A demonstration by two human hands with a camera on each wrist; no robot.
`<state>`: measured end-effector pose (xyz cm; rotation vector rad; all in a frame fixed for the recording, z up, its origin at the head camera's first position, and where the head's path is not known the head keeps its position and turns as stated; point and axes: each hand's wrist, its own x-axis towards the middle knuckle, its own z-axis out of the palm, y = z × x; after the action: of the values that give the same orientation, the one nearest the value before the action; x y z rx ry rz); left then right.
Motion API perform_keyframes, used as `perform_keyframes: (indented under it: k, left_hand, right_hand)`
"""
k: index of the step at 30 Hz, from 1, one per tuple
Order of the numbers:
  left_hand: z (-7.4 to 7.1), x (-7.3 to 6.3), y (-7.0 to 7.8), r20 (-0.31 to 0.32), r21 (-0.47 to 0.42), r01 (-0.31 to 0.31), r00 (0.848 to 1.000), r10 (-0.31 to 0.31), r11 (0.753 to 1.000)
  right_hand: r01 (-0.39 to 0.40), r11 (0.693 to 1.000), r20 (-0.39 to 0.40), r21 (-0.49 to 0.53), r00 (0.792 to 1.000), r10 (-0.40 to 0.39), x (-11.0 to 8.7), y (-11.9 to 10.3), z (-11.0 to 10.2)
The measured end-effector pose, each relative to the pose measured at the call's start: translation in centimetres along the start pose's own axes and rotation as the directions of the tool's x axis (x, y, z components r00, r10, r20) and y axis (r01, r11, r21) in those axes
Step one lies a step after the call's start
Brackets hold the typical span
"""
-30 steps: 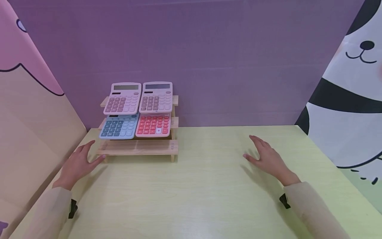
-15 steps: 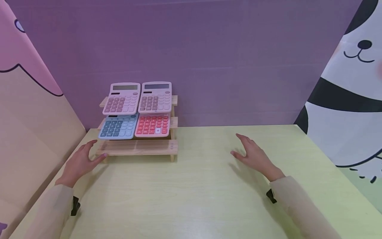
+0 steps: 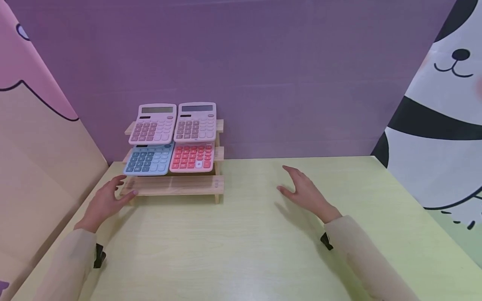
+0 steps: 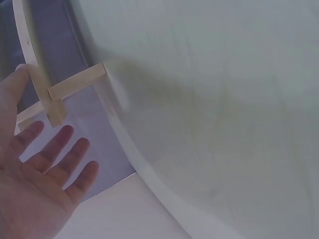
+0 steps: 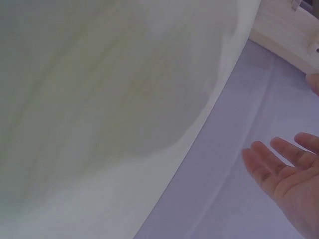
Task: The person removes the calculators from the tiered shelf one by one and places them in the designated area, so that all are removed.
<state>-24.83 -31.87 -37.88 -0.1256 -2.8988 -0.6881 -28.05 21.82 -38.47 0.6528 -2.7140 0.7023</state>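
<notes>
A tiered wooden rack (image 3: pixel 175 186) stands at the back left of the table. Two pale pink calculators (image 3: pixel 156 124) (image 3: pixel 196 122) lie side by side on its top tier. Below them are a blue calculator (image 3: pixel 148 161) and a bright pink one (image 3: pixel 192 158), their upper edges hidden behind the top pair. My left hand (image 3: pixel 103 203), fingers spread and thumb apart, is at the rack's left front corner and holds nothing. In the left wrist view its fingers (image 4: pixel 60 149) lie beside the rack's wooden frame (image 4: pixel 77 83). My right hand (image 3: pixel 306 192) hovers over the table right of the rack, fingers relaxed, holding nothing.
The pale wooden table (image 3: pixel 233 242) runs back to a purple wall (image 3: pixel 263 83). A panel with a pink figure (image 3: pixel 34 62) rises close by the left hand. On the right is a panel with a panda drawing (image 3: pixel 444 159). The rack's lowest tier is a bare slatted board.
My right hand has moved left across the table, closer to the rack. My left hand has shifted slightly right toward the rack's corner. The calculators stay where they were.
</notes>
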Motion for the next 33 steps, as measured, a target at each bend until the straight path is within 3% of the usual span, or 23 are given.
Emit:
perform_keyframes:
  k: [11,23,33]
  left_hand:
    - [0.5,0.8,-0.5,0.029,-0.058,-0.017,0.999,0.019,0.998]
    - [0.6,1.0,-0.8,0.068,-0.105,-0.013,0.997,0.02,0.994]
    - [0.5,1.1,-1.0,0.078,-0.106,-0.012,0.997,0.02,0.994]
  right_hand:
    - [0.048,0.996,-0.047,0.079,0.998,-0.044,1.6,-1.4,1.2]
    - [0.011,0.982,-0.024,0.19,1.0,-0.007,3.7,-3.2,2.4]
    - [0.044,0.967,-0.092,0.253,0.996,-0.021,5.9,-4.9,3.6]
